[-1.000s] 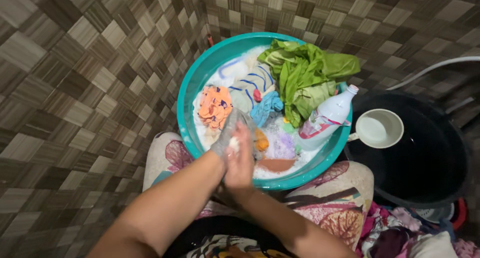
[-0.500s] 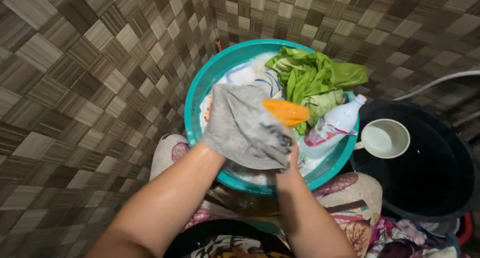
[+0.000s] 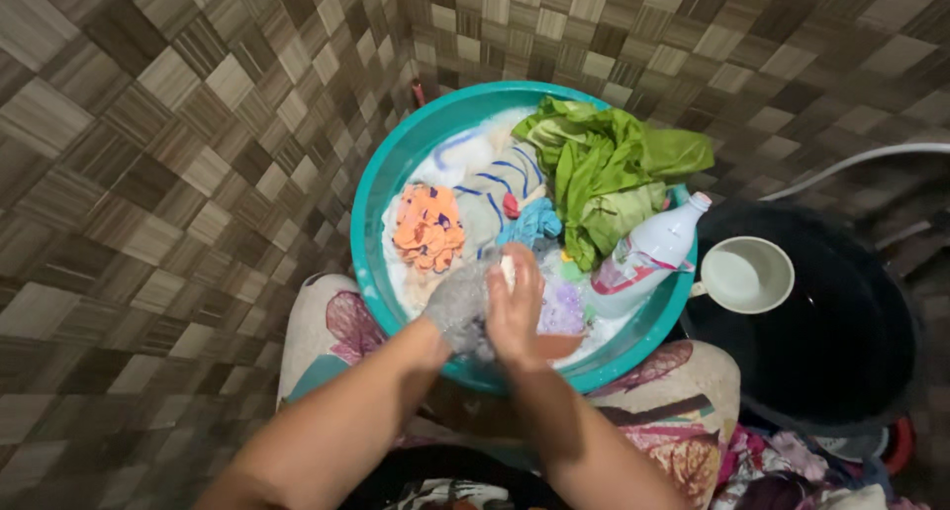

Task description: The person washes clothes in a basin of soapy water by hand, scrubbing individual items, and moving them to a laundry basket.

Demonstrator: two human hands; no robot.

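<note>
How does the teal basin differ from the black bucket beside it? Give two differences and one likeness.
The teal basin holds suds and clothes; the black bucket holds only a pale dipper. The teal basin is bright and sits before the knees; the black bucket is dark, off to the right. Both are round and open-topped.

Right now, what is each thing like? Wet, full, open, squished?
Gray cloth: bunched, soapy, squeezed between both hands.
Left hand: closed on the cloth.
Right hand: pressed against the cloth.
Basin: full of suds and wet clothes.
Green cloth: crumpled, draped over the rim.
Bottle: capped, leaning in the basin.
Dipper: holds water.
</note>
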